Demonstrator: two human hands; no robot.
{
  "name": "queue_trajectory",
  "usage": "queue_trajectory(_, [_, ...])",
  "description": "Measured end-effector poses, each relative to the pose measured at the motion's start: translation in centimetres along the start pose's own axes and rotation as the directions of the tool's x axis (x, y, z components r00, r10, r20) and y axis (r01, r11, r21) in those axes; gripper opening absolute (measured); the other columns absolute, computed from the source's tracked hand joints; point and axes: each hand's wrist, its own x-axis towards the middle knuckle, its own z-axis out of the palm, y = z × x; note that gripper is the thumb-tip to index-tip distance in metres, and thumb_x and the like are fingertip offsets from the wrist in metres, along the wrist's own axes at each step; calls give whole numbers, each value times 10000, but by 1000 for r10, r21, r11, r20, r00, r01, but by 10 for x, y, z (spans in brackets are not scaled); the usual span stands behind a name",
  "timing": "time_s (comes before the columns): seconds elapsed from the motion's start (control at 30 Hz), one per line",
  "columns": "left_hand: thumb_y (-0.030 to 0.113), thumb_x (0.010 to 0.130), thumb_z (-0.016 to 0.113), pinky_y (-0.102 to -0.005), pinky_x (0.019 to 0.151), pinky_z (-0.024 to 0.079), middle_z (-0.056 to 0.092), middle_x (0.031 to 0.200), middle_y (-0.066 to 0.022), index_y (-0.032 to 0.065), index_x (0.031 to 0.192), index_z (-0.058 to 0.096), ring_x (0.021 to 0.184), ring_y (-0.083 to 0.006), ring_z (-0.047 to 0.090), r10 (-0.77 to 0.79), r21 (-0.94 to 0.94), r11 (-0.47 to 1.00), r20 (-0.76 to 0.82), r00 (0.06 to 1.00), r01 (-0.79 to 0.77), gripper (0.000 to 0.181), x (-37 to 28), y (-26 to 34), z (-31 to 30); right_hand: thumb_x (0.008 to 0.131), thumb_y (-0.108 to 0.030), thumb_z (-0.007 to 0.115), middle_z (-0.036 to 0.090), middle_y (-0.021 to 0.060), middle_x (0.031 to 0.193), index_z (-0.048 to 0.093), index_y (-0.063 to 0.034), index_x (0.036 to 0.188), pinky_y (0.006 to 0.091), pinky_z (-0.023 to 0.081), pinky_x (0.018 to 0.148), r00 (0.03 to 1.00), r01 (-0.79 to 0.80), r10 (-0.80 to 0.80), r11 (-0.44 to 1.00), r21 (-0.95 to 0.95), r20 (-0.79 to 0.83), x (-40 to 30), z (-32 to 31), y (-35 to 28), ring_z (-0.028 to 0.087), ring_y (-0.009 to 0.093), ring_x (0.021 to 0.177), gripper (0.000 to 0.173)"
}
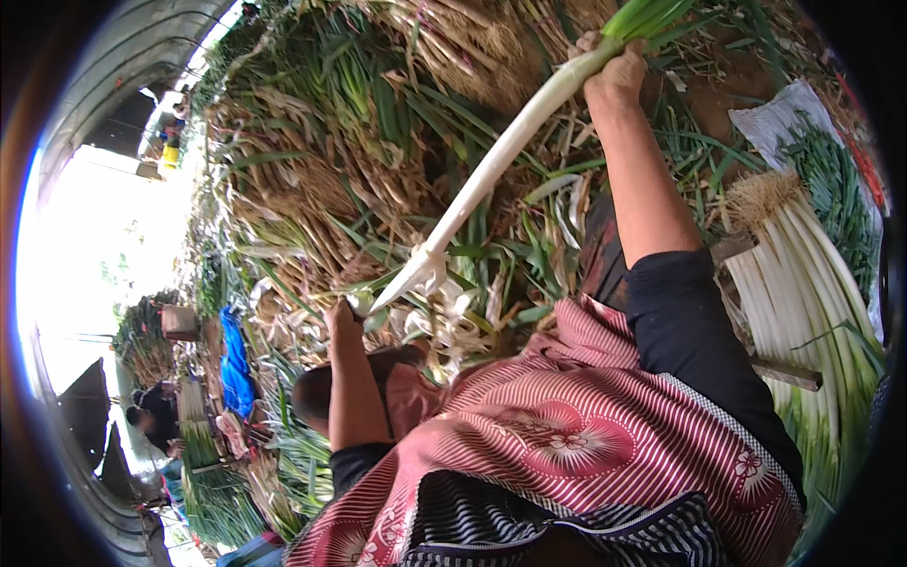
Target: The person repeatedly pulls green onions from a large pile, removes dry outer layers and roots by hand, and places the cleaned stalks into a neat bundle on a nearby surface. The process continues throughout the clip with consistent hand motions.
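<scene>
My right hand (615, 67) is closed around a long Welsh onion (506, 145) where its white stalk turns green. The stalk slants down to the left, and a peeled outer layer (431, 268) hangs loose near its lower end. At that lower end is my left hand (343, 312), gripping a strip of peeled onion skin (360, 300); part of its fingers is hidden. Shed pale skins (453, 319) lie beneath the stalk, between my knees.
Rooty, unpeeled onions (312, 198) are heaped in front. Cleaned onions (801, 283) lie over a wooden bar (786, 372) at right, beside a white sack (776, 124) with green leaves. At left are a blue plastic sheet (237, 361), more onion bundles and another person (156, 414).
</scene>
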Motion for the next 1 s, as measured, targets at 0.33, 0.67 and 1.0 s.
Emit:
queue_trajectory(0.33, [558,920,623,-322,764,524,662,1030,-100,-19,1286,569,949,-195,617,28,287,553,932,362,-782,685,-252,75,178,1048,-513,277,521,68,625,509,-120,884,398,460,488,961,-71,32,988,-135,-274,31,-7,-4,495,234,491,485])
queue_trajectory(0.67, [500,882,687,-361,751,487,637,898,-144,-52,1202,567,815,-201,585,173,180,788,853,493,-589,649,-350,52,107,882,-284,695,539,89,679,538,-55,1036,379,503,446,946,-122,-57,850,-513,-320,84,-105,24,543,225,508,318])
queue_trajectory(1.0, [120,787,714,-378,576,486,638,742,-169,-15,1073,659,577,-306,623,161,531,367,773,614,-764,321,-426,116,23,873,-74,723,594,178,1117,522,-23,1195,296,603,568,710,-451,21,781,-431,-703,26,-91,120,621,215,652,383])
